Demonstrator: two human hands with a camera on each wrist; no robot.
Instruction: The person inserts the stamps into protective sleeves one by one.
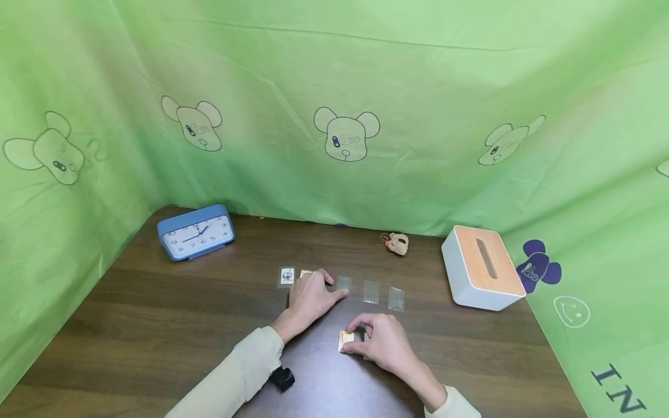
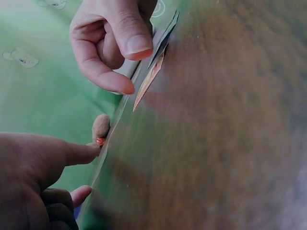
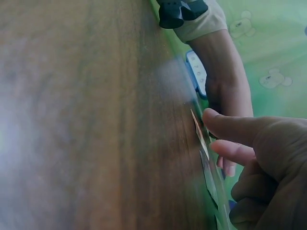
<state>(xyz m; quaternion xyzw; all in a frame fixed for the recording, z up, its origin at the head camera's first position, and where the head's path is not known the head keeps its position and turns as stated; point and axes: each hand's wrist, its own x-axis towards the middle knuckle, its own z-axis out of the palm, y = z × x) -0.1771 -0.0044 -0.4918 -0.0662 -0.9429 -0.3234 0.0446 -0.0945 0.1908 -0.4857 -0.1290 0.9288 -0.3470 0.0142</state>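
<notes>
In the head view my right hand (image 1: 387, 345) is over a small printed card (image 1: 343, 338), its thumb and index finger spread apart at the card's edges. The right wrist view shows this card (image 3: 199, 134) beside those fingertips; contact is unclear. Part of another flat piece shows under the hand. My left hand (image 1: 309, 299) reaches over the row of clear sleeves, its thumb tip at the lower edge of one sleeve (image 1: 343, 283), index finger apart from it. A second card (image 1: 305, 273) is mostly hidden behind the left hand. At the row's left end, a sleeve holds a picture card (image 1: 287, 276).
Two more clear sleeves (image 1: 371, 292) (image 1: 396, 299) lie to the right in the row. A blue clock (image 1: 197, 233) stands at the back left, a small beige pouch (image 1: 398, 244) at the back, and a white box with a wooden lid (image 1: 473, 296) at the right.
</notes>
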